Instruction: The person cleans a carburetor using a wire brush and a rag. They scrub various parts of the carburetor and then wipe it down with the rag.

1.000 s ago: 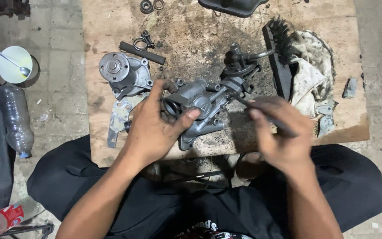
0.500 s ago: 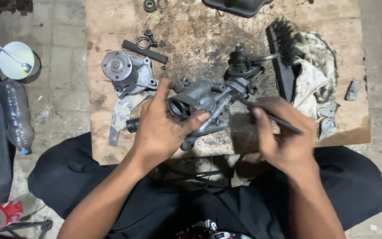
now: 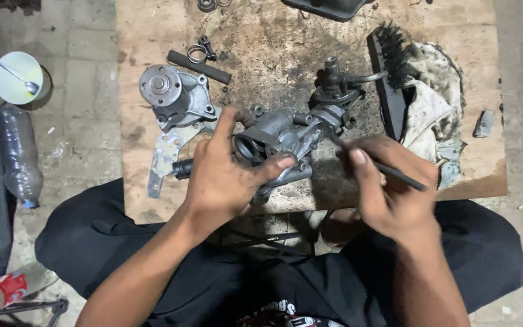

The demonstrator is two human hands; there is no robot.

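At the bottom of the frame the person sits cross-legged in dark clothes, both forearms reaching up toward a stained wooden board (image 3: pixel 152 200) laid on the paved floor. The left hand (image 3: pixel 225 175), just left of centre, is clamped around a grey cast-metal housing (image 3: pixel 279 136), thumb along its lower edge and fingers curled over the round opening at its near end. The right hand (image 3: pixel 394 188), right of centre, has its fingers closed on a thin dark tool (image 3: pixel 394 172) held like a pen, its tip slanting up-left to the housing's right end; whether the tip touches the metal cannot be told. The housing lies at the middle of the frame, low over the board, with a dark valve-like part (image 3: pixel 334 88) just beyond its far end. Left of the left hand a flat metal bracket (image 3: pixel 161 160) lies on the board, and above it a round-flanged pump body (image 3: pixel 174 97). Farther up are a short black hose (image 3: pixel 198 66) and small rings (image 3: pixel 196 53). In the upper right a black brush (image 3: pixel 388 79) lies beside a dirty rag (image 3: pixel 431 97). Off the board at upper left stand a white cup with a spoon (image 3: pixel 16 75) and, below it, a clear plastic bottle (image 3: pixel 16 154) on its side.
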